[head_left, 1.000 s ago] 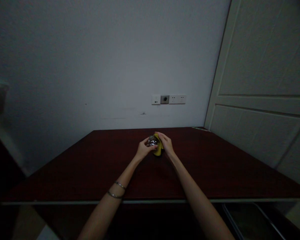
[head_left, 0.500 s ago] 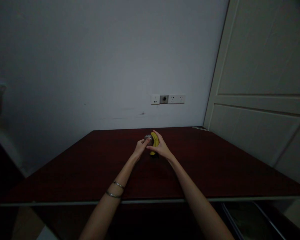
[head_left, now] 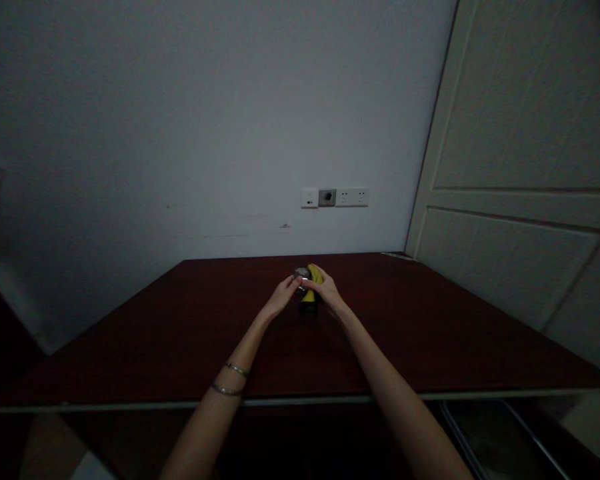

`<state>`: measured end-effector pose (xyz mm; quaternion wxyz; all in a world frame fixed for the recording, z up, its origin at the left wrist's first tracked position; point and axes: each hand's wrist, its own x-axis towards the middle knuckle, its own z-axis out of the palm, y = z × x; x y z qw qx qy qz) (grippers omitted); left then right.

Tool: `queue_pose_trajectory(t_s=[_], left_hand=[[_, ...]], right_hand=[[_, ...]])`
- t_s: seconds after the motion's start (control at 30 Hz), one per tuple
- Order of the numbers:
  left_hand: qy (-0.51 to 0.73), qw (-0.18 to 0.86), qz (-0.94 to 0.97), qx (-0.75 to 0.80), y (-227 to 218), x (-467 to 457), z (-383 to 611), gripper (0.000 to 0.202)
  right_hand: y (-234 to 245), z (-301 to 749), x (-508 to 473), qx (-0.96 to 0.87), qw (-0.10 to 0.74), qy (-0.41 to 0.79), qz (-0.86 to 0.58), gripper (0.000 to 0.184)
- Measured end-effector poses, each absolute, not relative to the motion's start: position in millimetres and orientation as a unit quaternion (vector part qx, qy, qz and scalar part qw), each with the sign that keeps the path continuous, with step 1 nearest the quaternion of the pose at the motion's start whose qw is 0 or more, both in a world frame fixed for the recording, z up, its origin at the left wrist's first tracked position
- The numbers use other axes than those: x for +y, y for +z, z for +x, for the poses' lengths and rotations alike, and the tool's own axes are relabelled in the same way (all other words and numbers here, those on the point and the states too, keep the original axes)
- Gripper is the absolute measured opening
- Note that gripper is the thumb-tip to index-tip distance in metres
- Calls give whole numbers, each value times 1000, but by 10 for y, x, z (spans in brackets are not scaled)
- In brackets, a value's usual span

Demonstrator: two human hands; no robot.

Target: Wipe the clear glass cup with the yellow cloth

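Both hands meet over the middle of a dark red table [head_left: 180, 347]. My left hand [head_left: 281, 299] has its fingers curled on a small shiny metal object [head_left: 301, 274], which I cannot make out further. My right hand [head_left: 325, 293] is closed on a yellow cloth [head_left: 314, 285] pressed against that object. The cloth is partly hidden under my fingers. Two thin bangles [head_left: 231, 377] sit on my left wrist.
A white wall stands behind the table with a row of sockets [head_left: 335, 197]. A pale panelled door [head_left: 520, 200] is at the right. The table's light front edge [head_left: 300, 401] runs across near me. The room is dim.
My right hand has shifted over the yellow cloth around the shiny object, first covering it from the right, now folded closer on top. The left hand has stayed on the object.
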<state>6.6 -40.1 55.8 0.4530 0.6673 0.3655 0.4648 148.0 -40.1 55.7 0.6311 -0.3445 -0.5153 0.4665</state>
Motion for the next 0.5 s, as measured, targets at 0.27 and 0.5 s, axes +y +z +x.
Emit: queue_pose_trajectory(t_s=[0.27, 0.5], left_hand=[[499, 387, 686, 360, 525, -395, 171, 54], [518, 361, 690, 354, 447, -343, 178, 56]], right_hand=[[570, 1480, -446, -483, 621, 546, -287, 47], [519, 1517, -333, -517, 624, 477, -341, 47]])
